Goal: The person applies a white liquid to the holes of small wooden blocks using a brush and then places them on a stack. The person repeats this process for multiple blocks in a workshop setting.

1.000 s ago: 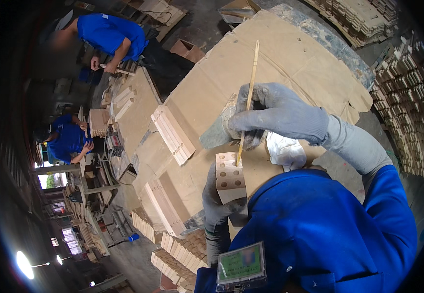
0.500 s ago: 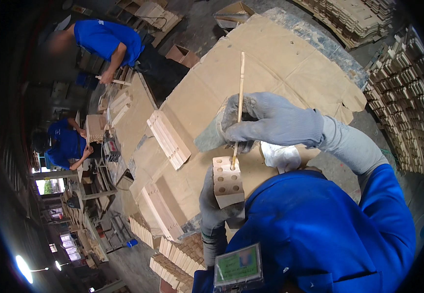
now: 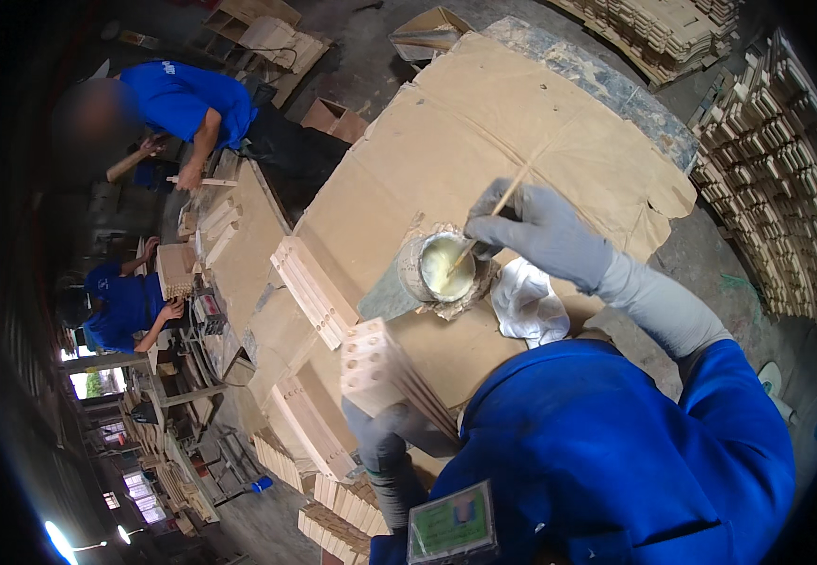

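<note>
My right hand [image 3: 533,231], in a grey glove, holds a thin wooden stick [image 3: 489,217] whose tip dips into a small tin of pale glue [image 3: 439,267] on the cardboard-covered table [image 3: 484,104]. My left hand [image 3: 385,443], also gloved, grips a wooden block with several drilled holes [image 3: 382,372] from below, close to my chest. The block's holed end faces up and left. A white rag [image 3: 526,303] lies beside the tin, under my right forearm.
Stacks of wooden slats [image 3: 310,287] lie left of the tin, with more slats [image 3: 310,424] at the table's near edge. Two people in blue [image 3: 183,99] [image 3: 126,301] work at benches to the left. Piled wooden parts [image 3: 766,160] stand at the right.
My right hand has lifted the stick out of the block's hole and lowered its tip into the glue tin. The left hand has moved the block down and to the left.
</note>
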Tool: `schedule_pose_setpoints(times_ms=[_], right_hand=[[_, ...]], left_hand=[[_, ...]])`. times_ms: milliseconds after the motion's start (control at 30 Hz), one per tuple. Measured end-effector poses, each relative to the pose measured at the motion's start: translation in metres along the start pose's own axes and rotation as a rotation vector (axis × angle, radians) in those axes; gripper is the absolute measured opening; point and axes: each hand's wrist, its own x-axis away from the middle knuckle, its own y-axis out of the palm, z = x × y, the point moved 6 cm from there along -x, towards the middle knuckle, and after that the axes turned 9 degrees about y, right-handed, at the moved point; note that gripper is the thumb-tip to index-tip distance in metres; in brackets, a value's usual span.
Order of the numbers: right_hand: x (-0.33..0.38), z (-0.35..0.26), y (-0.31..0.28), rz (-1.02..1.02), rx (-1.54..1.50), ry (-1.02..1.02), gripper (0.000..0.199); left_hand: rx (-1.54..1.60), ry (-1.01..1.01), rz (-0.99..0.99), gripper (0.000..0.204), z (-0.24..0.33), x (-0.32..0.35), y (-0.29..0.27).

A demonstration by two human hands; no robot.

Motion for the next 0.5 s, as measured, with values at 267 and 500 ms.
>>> schedule_pose_setpoints(times_ms=[267,500], right_hand=[[0.003,0.062,0.024,0.063,-0.047,0.062,0.021],[0.033,0.071,0.028,0.065,0.067,-0.04,0.019]], left_hand=[[-0.222,-0.104,-0.129,0.08,-0.01,-0.039,0.021],[-0.111,-0.097,-0.18,0.093,-0.028,-0.038,0.029]])
